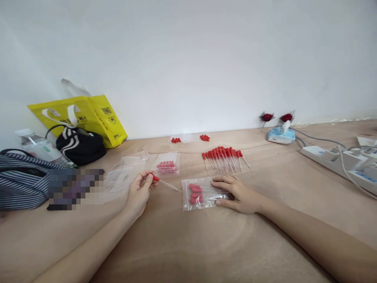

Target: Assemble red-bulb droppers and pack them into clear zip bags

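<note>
Between its thumb and fingers, my left hand (pixel 142 188) pinches the red rubber bulb of a glass dropper (pixel 169 185). The dropper's thin tip points right, at the mouth of a clear zip bag (pixel 206 200). Several red-bulbed droppers lie inside that bag. Spread over the bag's right end, my right hand (pixel 237 192) rests with fingers outstretched, holding it against the table. Behind it, a row of loose droppers (pixel 224 159) lies with red bulbs toward the wall. A second zip bag (pixel 166 165) with red-bulbed droppers lies beyond my left hand, beside flat clear bags (pixel 126 171).
Near the wall lies a clear bag (pixel 188 137) with red bulbs at both ends. At left are a yellow bag (pixel 110 122), black pouch (pixel 81 147), bottle (pixel 44 147) and striped pouch (pixel 23 184). Tissues (pixel 281 135), red roses (pixel 286 117) and a power strip (pixel 324 157) occupy the right.
</note>
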Motion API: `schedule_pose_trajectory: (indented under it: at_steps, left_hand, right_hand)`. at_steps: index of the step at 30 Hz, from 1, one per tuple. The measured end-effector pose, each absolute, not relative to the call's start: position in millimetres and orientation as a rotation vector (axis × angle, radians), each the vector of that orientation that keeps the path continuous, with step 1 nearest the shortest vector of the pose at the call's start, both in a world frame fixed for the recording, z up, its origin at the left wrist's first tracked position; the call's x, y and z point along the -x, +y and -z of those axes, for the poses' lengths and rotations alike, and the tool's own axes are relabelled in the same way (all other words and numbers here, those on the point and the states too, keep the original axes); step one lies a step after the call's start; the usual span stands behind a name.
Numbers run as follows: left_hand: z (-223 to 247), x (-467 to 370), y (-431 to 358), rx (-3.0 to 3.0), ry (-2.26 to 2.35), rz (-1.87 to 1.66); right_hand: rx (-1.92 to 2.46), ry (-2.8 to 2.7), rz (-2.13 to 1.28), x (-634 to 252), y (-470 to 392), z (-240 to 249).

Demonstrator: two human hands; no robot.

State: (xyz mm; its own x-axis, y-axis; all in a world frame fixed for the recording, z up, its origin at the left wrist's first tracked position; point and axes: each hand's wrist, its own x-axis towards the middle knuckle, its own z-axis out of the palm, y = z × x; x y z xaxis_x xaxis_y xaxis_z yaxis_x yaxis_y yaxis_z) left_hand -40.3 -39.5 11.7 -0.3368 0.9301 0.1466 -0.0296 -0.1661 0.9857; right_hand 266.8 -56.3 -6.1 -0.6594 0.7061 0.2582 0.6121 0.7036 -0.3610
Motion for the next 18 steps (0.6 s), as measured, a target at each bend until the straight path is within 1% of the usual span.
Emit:
schedule_pose_trajectory:
  at_steps: [8, 13, 18]
  left_hand:
    - [-6, 30, -44, -1.116, 1.296, -1.517]
    - [-9, 25, -53, -1.212, 1.276, -1.311]
    - [-11, 28, -56, -1.45, 1.366, -1.115]
  right_hand:
    - [1.023, -2.527, -0.328, -267, -56, 7]
    - [1.028, -2.52, -0.34, -267, -57, 7]
    - [1.016, -2.515, -0.353, -267, -56, 8]
